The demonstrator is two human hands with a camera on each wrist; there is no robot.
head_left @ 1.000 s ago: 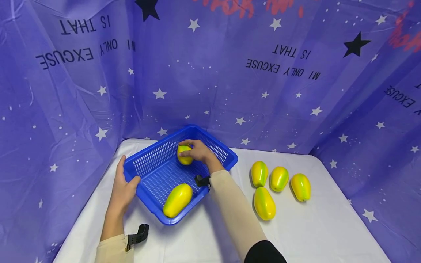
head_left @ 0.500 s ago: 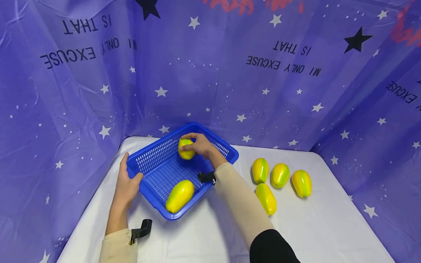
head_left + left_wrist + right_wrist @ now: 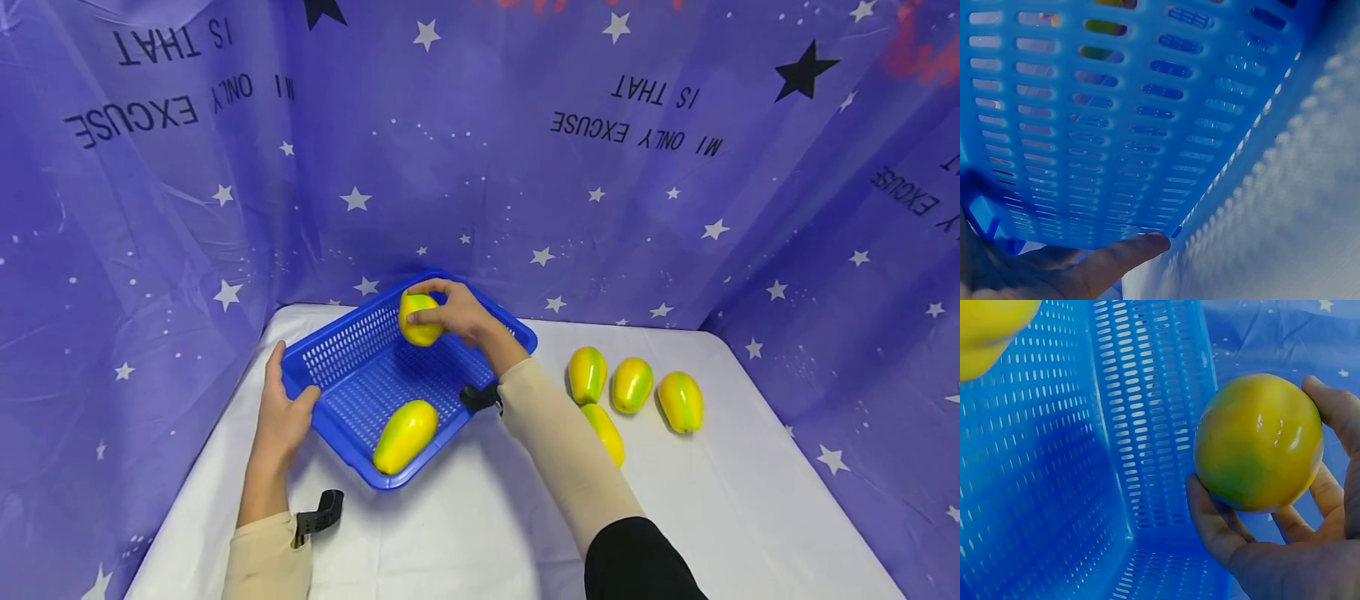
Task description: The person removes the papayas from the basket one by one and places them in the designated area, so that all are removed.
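Observation:
My right hand [image 3: 459,315] grips a yellow-green papaya [image 3: 420,321], thumb on one side and fingers on the other. In the right wrist view that papaya [image 3: 1259,442] is up by the rim, off the basket's floor. The blue plastic basket [image 3: 352,454] has slotted walls and stands at an angle on the table. At its left corner my left hand [image 3: 283,421] holds the rim, thumb over the edge. In the left wrist view, fingers [image 3: 1124,259] lie against the outer wall. A second papaya [image 3: 406,437] lies in the basket's near corner.
Several more papayas lie on the white tablecloth right of the basket, among them one papaya [image 3: 632,385] at the middle and another papaya [image 3: 602,433] partly behind my right sleeve. A purple star-patterned curtain [image 3: 480,167] closes off the back and sides.
My right hand has raised the papaya from the basket's floor towards the back rim. My left hand keeps its hold on the basket. The head view has tilted slightly.

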